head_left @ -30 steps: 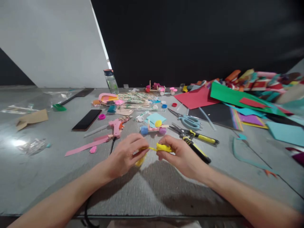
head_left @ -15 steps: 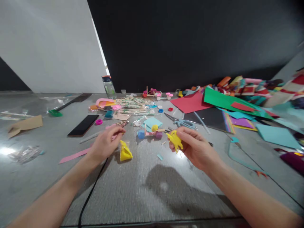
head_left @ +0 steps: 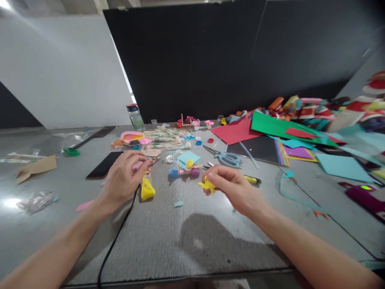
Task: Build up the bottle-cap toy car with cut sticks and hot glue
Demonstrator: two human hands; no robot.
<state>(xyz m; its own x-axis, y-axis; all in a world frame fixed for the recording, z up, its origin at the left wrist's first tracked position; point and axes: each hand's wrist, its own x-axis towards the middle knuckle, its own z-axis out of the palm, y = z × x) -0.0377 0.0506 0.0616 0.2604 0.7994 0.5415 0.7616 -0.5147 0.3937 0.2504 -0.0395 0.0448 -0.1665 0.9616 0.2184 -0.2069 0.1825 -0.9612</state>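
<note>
Pinching a yellow cutout (head_left: 207,185), right hand (head_left: 233,188); left hand (head_left: 123,176) grips glue gun (head_left: 143,167).

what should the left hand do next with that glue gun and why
Probably lift the pink glue gun that the left hand has closed on and bring its tip toward the yellow cutout pinched in the right hand; the two are apart.

You have two bare hands, left (head_left: 122,176) and right (head_left: 231,186), over the grey table (head_left: 195,241); two yellow foam pieces, one crumpled (head_left: 147,190), one cut-out (head_left: 207,185); one pair of light-blue-handled scissors (head_left: 225,157); one black flat phone (head_left: 104,165); one clear water bottle (head_left: 134,116); one torn brown cardboard scrap (head_left: 36,166).
</note>
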